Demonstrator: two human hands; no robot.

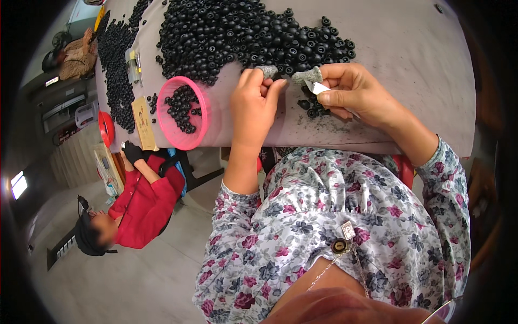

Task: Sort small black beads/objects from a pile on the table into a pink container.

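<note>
My right hand point(353, 92) grips a small blade with a white-wrapped handle point(320, 88), its thin metal tip pointing toward my other hand. My left hand point(254, 102) is closed in a pinch, thumb against fingers; whatever sits between them is too hidden to name. Grey cloth finger covers wrap a fingertip on each hand. Just beyond both hands spreads a large heap of small black round parts point(226, 38), many with a hole in the middle. A few more black parts point(312, 108) lie under my right hand, among dark shavings.
A pink round basket point(204, 121) with some black parts stands left of my left hand. Past it lie a cardboard piece point(143, 123), a clear box point(132, 66) and another black heap point(118, 81). A co-worker in red point(154, 197) sits at the left; another person is farther back.
</note>
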